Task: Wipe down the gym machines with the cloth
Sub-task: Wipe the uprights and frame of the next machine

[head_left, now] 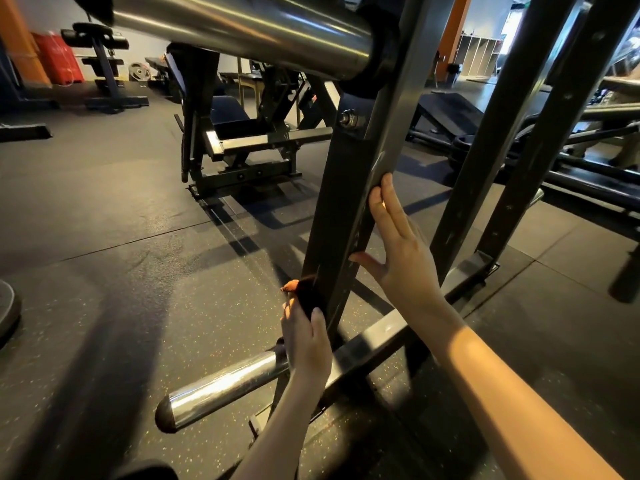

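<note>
Low on the dark square steel upright [349, 216], my left hand [304, 341] gripped the bunched dark-and-orange cloth [307, 295] while my right hand [405, 261] lay flat-fingered above, the black machines beyond [242, 140] probably left.

Red crate [57, 58] against the far wall, taken as reference. Immediately to its left, an orange column [20, 39]. To its right, a weight plate [138, 71] leaning at the wall's base. Far to its right, a second orange column [453, 29] and pale cubby shelving [479, 53]. Speckled black rubber floor [121, 220], seamed, extends forward from the crate.
</note>
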A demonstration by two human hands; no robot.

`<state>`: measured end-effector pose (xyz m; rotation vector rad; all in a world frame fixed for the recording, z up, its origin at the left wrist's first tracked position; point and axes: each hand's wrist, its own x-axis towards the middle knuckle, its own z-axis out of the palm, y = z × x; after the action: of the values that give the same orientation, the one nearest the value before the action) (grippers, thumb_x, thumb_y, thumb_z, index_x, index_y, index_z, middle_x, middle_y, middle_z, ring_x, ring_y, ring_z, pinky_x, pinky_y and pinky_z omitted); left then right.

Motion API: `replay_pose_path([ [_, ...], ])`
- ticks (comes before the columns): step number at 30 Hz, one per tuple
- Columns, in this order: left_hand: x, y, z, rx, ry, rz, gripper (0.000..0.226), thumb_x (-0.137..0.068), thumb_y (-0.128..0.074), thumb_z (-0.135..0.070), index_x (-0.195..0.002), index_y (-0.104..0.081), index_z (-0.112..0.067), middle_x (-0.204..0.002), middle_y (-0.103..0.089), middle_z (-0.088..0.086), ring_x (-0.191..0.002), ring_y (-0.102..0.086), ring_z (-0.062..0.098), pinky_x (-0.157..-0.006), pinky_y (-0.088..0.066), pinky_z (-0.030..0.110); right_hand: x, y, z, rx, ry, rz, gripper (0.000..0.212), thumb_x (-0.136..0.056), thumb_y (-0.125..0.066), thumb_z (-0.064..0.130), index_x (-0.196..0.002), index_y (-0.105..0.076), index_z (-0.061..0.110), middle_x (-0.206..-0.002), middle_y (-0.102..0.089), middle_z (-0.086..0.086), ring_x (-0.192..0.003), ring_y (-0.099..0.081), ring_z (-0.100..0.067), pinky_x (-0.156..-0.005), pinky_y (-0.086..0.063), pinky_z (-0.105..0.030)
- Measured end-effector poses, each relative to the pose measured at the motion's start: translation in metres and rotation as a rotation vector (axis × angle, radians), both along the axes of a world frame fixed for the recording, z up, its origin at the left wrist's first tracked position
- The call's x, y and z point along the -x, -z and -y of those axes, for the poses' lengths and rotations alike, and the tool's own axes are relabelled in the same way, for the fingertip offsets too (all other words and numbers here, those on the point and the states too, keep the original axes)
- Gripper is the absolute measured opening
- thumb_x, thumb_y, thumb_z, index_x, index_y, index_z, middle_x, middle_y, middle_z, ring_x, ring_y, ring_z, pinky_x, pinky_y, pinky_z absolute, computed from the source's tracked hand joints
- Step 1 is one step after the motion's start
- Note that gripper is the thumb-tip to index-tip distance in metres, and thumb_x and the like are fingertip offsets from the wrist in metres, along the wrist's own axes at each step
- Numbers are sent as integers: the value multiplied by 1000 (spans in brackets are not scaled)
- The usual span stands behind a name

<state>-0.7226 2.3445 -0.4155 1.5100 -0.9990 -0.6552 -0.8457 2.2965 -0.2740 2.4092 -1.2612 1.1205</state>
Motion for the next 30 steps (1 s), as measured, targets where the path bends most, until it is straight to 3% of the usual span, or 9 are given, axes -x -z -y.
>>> replay_pose_path([
  [4, 13, -64, 14, 290, 47, 74, 48, -98, -35, -35, -146, -28, -29, -140, -41, -7, -134, -37, 12, -112, -35, 39, 2, 1, 4, 19, -22, 4, 108, -72, -80, 18, -152, -7, 24, -158, -2, 5, -136, -32, -21, -108, -27, -38],
  [7, 6, -64, 25, 380, 97, 86, 52, -99, -32, -40, -150, -22, -34, -145, -36, -10, -135, -37, 10, -110, -38, 34, 1, 1, 4, 14, -38, 11, 105, -74, -75, 22, -152, -5, 26, -159, -1, 5, -136, -28, -18, -110, -27, -39],
  [13, -18, 12, 21, -63, 90, -176, 51, -94, -30, -57, -132, -45, -26, -122, -53, 13, -111, -57, 32, -83, -50, 35, 1, 1, 3, 2, -40, 21, 116, -72, -81, 16, -148, 5, 33, -157, 1, 8, -138, -34, -27, -110, -27, -41],
  [15, -9, -11, 19, 36, 73, -159, 46, -93, -32, -54, -131, -43, -30, -125, -51, 4, -119, -54, 23, -93, -47, 33, 2, 1, 4, 5, -38, 20, 115, -72, -80, 18, -149, 3, 32, -157, 0, 8, -137, -29, -21, -110, -26, -41],
  [18, 8, -62, 18, 276, 75, 90, 54, -96, -30, -49, -147, -24, -34, -145, -36, -7, -137, -34, 11, -110, -32, 29, 3, 3, 6, 19, -47, 24, 109, -72, -78, 20, -151, -2, 29, -158, -1, 5, -135, -25, -16, -110, -26, -39],
  [21, 10, -75, 24, 380, 106, 139, 57, -97, -28, -50, -151, -13, -37, -153, -27, -9, -142, -26, 5, -112, -29, 26, 2, 3, 6, 17, -47, 25, 108, -72, -77, 19, -151, -4, 28, -157, 0, 5, -134, -24, -14, -110, -24, -38],
  [24, -3, -32, 23, 286, 143, -27, 55, -98, -30, -47, -151, -19, -37, -149, -34, -8, -137, -36, 7, -105, -38, 25, 2, 2, 3, -10, -43, 19, 108, -73, -78, 17, -151, -4, 29, -158, 2, 7, -134, -23, -13, -111, -21, -37],
  [28, -13, -2, 10, -30, 107, -116, 31, -104, -31, -39, -129, -43, -26, -113, -53, 2, -111, -57, 26, -83, -48, 31, 3, 1, 3, -27, -43, 22, 112, -74, -79, 15, -149, 2, 32, -158, 2, 8, -129, -22, -7, -108, -21, -33],
  [30, -7, -25, 11, 65, 90, -72, 34, -100, -32, -43, -128, -43, -28, -118, -50, -2, -114, -53, 19, -94, -48, 36, 3, 0, 3, -29, -46, 30, 112, -74, -79, 15, -149, 3, 32, -158, 2, 8, -127, -22, -6, -108, -24, -33],
])
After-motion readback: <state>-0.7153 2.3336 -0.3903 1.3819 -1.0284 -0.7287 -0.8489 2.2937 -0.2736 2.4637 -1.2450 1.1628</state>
